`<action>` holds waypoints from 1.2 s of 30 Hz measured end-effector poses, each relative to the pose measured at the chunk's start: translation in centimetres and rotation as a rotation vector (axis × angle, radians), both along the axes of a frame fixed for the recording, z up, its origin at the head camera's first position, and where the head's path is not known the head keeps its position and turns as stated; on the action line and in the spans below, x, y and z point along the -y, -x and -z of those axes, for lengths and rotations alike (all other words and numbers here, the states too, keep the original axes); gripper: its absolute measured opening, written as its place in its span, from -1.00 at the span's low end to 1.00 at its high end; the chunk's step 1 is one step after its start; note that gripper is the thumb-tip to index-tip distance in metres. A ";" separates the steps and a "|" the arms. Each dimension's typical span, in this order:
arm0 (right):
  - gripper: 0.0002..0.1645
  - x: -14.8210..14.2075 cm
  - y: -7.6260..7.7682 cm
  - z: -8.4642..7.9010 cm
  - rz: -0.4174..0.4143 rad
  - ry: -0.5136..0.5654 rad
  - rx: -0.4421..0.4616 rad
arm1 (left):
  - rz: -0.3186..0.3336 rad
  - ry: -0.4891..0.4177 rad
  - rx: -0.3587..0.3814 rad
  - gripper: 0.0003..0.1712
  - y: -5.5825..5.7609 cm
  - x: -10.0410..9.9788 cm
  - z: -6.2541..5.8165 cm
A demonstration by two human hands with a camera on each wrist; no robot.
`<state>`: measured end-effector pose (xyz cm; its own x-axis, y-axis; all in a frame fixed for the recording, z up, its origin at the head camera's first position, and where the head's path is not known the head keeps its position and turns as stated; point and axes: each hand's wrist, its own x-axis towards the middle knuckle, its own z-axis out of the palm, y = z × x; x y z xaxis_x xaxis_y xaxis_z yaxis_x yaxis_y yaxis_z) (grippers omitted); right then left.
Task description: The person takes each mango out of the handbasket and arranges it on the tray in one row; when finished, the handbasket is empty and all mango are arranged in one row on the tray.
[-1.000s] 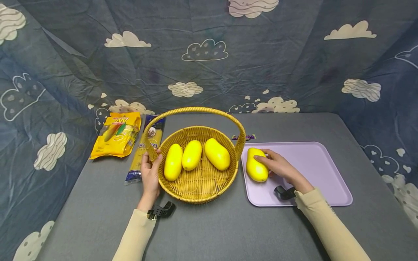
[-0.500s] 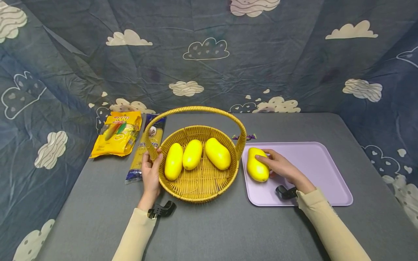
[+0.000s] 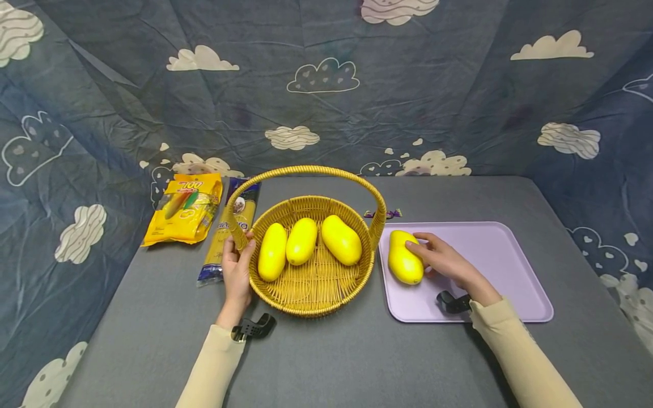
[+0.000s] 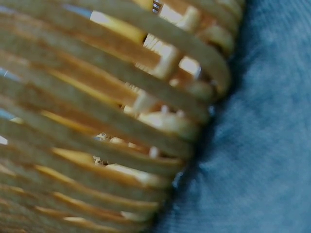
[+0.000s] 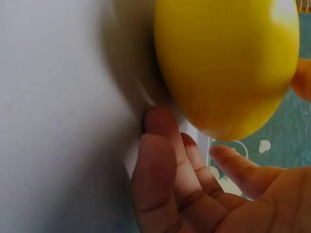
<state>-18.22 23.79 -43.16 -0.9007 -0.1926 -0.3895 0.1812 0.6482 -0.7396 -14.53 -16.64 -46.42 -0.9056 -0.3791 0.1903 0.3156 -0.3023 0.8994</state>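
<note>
My left hand (image 3: pixel 237 277) grips the yellow wicker basket (image 3: pixel 306 300) at the foot of its arched handle, thumb on the near side and fingers behind. Close up, the left wrist view has only the woven wall (image 4: pixel 97 97). Three smooth yellow mangoes (image 3: pixel 301 241) lie inside the basket. On the left end of a lilac tray (image 3: pixel 484 249) lies another mango (image 3: pixel 406 258). My right hand (image 3: pixel 449 263) is at its right side, thumb over its upper surface. In the right wrist view the other fingers (image 5: pixel 155 165) are loosely bent, apart from the mango's rounded end.
Left of the basket lie a yellow mango-printed bag (image 3: pixel 185 209) and a blue-ended pasta pack (image 3: pixel 216 249), partly behind the handle. A small purple-wrapped candy (image 3: pixel 390 214) sits behind the tray. Cloud-patterned cloth (image 3: pixel 326 113) hangs behind the grey table (image 3: pixel 326 368).
My right hand has drawn slightly right, its thumb sliding toward the mango's edge. The mango has shifted a little right on the tray. My left hand keeps its grip on the basket.
</note>
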 end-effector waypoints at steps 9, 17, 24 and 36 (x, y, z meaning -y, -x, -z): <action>0.03 -0.4 -0.5 -0.6 0.010 -0.022 -0.022 | 0.001 -0.003 -0.003 -0.53 0.1 0.1 0.2; -0.06 -0.5 -1.4 -1.3 0.052 -0.043 -0.147 | 0.001 0.001 -0.008 -0.58 0.1 0.1 0.1; -0.27 -0.3 -2.5 -1.8 0.156 -0.047 -0.426 | 0.003 0.005 -0.009 -0.71 0.1 0.1 0.2; -0.69 2.2 -4.6 -3.5 0.169 0.128 -0.775 | 0.002 0.005 -0.006 -0.65 0.1 0.1 0.1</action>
<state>-13.58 21.58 -39.69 -0.9266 -0.0306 0.3748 -0.3266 0.5593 -0.7619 -14.63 -16.72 -46.53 -0.9052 -0.3763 0.1975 0.3201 -0.2981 0.8992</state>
